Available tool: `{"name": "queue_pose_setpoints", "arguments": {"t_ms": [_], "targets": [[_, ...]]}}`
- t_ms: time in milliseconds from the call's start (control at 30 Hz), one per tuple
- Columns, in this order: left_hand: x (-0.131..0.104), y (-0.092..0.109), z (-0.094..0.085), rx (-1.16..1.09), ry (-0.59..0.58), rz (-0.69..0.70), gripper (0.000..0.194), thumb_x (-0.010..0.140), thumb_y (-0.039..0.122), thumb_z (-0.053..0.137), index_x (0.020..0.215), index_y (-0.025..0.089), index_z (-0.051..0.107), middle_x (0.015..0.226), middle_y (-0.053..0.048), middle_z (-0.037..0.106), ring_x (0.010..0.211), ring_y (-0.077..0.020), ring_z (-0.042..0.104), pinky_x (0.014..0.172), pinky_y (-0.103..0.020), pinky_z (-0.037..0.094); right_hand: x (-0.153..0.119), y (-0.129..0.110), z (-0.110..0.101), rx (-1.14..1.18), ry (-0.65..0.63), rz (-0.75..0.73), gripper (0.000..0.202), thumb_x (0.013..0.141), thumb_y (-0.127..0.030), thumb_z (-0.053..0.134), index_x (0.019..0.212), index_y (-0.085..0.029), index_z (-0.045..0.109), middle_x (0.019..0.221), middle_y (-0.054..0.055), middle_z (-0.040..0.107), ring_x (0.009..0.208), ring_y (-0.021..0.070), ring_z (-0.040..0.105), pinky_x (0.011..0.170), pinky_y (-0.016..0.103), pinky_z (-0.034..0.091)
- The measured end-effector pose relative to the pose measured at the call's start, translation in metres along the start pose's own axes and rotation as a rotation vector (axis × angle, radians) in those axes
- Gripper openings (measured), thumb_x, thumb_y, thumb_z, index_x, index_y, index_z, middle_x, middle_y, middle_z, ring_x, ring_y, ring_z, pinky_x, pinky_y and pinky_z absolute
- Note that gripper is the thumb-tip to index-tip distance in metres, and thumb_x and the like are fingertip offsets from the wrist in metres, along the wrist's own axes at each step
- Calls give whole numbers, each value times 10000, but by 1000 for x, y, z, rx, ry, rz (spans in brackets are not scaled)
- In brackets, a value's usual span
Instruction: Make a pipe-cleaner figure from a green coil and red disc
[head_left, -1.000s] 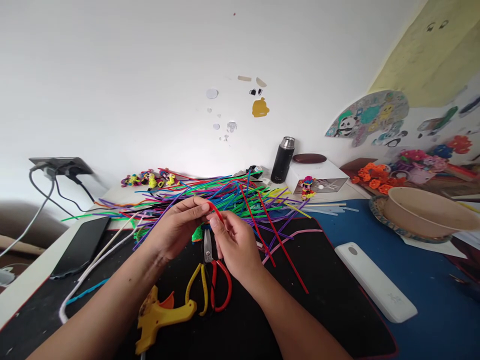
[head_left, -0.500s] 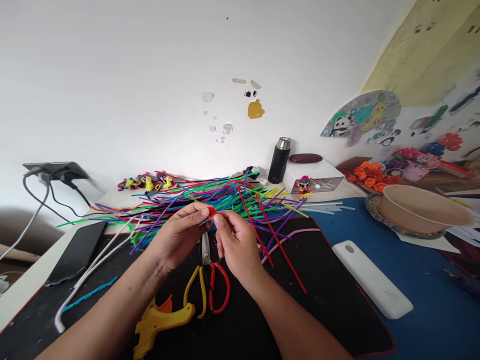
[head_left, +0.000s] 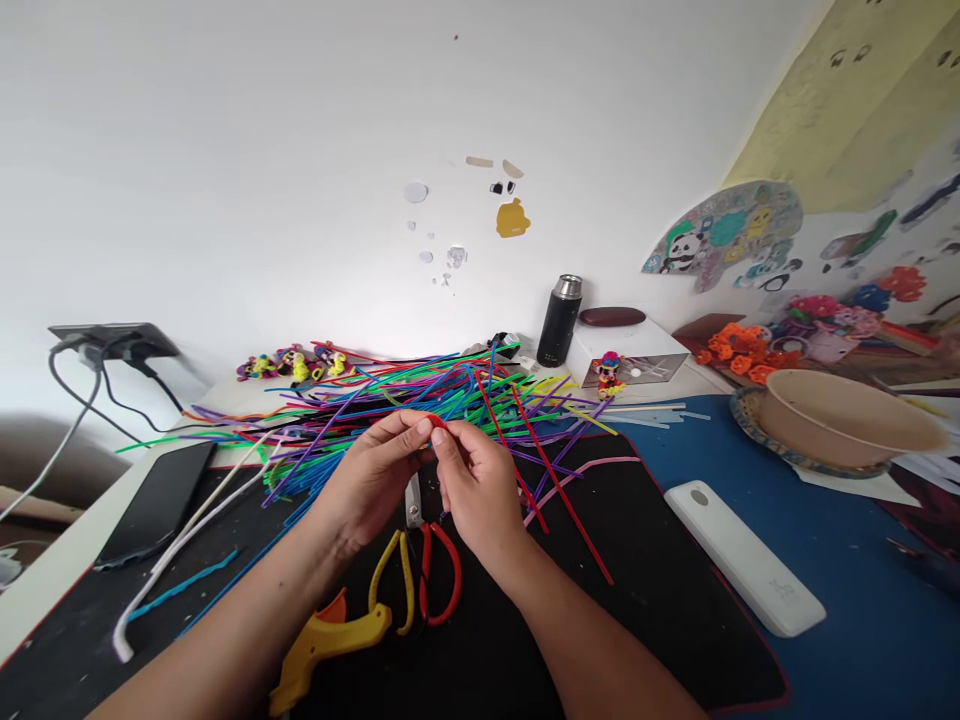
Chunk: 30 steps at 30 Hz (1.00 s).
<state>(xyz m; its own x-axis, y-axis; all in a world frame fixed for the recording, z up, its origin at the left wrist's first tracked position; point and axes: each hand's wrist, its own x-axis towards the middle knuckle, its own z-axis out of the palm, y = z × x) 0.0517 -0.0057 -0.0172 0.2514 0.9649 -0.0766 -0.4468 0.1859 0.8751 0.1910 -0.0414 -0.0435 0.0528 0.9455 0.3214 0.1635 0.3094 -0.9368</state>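
My left hand (head_left: 379, 470) and my right hand (head_left: 480, 485) meet in the middle, above the black mat. Both pinch a small red piece (head_left: 435, 420) between thumbs and fingertips. It looks like pipe cleaner, but the fingers cover most of it. Behind my hands spreads a loose pile of colourful pipe cleaners (head_left: 450, 390). Just below them lie scissors (head_left: 414, 510) with yellow and red loop handles, the blade tips hidden by my hands. A yellow glue gun (head_left: 330, 640) with an orange trigger lies beside my left forearm, which partly covers it.
To the left are a black phone (head_left: 154, 505), white stems (head_left: 180, 540) and a twisted blue stem (head_left: 187, 580). A white power bank (head_left: 742, 555) and a beige bowl (head_left: 847, 420) sit at right. Behind stand a black thermos (head_left: 561, 320) and a small pipe-cleaner figure (head_left: 608, 373).
My hands have shifted slightly right and closer together, and less of the red piece shows. A long blue stem has come into view along my left forearm.
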Motion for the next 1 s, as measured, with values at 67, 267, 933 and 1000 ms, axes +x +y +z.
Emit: {"name": "queue_pose_setpoints", "arguments": {"t_ms": [67,267,933,1000], "targets": [[3,11,-7,93,-60,-18,345,655,368,1062,827,152,855,829,-55,777,783,-163,688,748,-234,560,0,-3,-1,49,22,15,383,1103,-503,539,964,-224,761,531,-44,504,481,159,503,489,281,378],[4,44,-22,415,-167,81,310,721,439,1019,827,178,890,848,-100,813,785,-209,697,739,-281,564,-1,-9,0,25,-11,-10,359,1063,-456,587,826,-220,720,602,-27,547,506,137,473,501,276,344],[-11,78,-28,779,-242,125,194,682,131,996,824,223,901,770,-55,796,698,-203,666,645,-225,506,-7,-7,3,-204,-155,-113,264,1079,-347,585,920,-234,764,759,19,739,659,185,646,626,296,401],[-11,77,-27,885,-263,157,127,717,193,979,805,234,897,740,-44,790,667,-199,654,615,-224,483,-7,-6,3,-218,-157,-117,255,1077,-338,587,933,-233,770,776,26,755,674,191,663,639,300,411]]}}
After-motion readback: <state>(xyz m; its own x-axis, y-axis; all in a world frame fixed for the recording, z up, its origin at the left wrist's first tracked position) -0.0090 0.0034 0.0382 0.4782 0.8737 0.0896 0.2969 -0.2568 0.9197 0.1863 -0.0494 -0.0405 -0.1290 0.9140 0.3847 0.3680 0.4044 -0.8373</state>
